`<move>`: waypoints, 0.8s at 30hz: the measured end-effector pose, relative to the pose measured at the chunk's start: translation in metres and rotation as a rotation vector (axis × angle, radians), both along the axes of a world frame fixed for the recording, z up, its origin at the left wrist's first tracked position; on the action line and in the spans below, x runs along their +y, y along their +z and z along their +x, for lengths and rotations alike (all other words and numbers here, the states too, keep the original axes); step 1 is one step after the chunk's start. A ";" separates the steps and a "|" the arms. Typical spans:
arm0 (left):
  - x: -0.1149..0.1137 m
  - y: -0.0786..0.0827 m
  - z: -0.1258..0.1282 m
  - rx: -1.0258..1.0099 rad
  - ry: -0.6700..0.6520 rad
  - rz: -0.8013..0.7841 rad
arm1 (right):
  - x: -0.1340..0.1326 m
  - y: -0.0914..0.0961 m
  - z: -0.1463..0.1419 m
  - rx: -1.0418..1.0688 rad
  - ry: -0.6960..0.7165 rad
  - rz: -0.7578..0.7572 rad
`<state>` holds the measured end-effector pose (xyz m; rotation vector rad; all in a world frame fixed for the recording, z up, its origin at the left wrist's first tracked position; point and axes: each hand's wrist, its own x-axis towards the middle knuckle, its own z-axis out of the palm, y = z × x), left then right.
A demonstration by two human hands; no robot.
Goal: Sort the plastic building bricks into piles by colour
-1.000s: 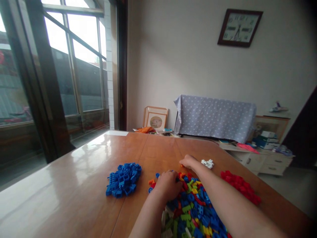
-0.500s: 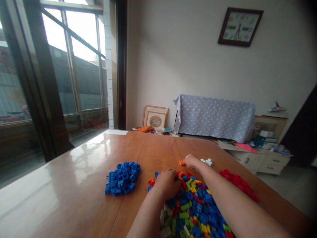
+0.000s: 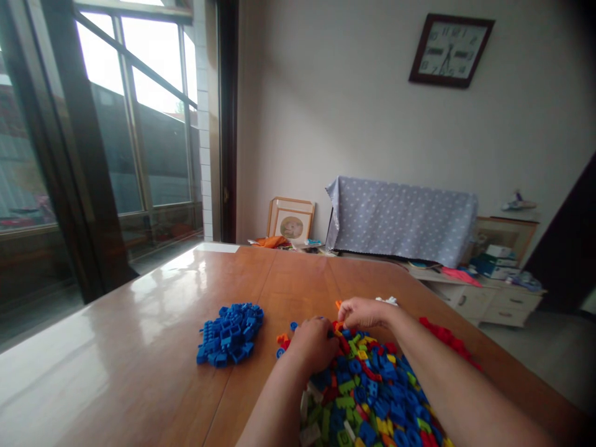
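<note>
A mixed pile of plastic building blocks in blue, green, red, yellow, orange and white lies before me. My left hand rests on its left edge, fingers curled down; what they hold, if anything, is hidden. At the pile's far edge my right hand is closed, thumb and fingertips pinching an orange building block. Just beyond those fingers sits another small orange block. A few loose pieces, including a blue round one and an orange one, lie left of my left hand.
On the wooden table stands a heap of blue blocks to the left. White blocks lie behind my right wrist, and red blocks lie beyond my right forearm. A cloth-covered object stands past the far edge.
My right hand has come back from the small orange pieces to the far edge of the mixed pile, its fingers now down at the blocks. My left hand has stayed almost still.
</note>
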<state>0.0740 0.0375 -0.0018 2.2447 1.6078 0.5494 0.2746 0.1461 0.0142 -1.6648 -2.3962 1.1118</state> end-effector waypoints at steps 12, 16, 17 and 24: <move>-0.002 0.003 0.000 0.034 0.002 -0.006 | 0.006 -0.003 0.010 0.043 -0.355 0.195; -0.003 0.006 0.000 0.030 -0.004 -0.008 | 0.018 -0.014 0.010 -0.038 -0.479 0.275; -0.003 0.007 0.000 0.034 -0.004 -0.012 | 0.020 -0.017 0.009 -0.061 -0.494 0.294; -0.006 0.012 0.000 0.026 -0.004 -0.021 | 0.033 -0.030 0.003 -0.110 -0.491 0.351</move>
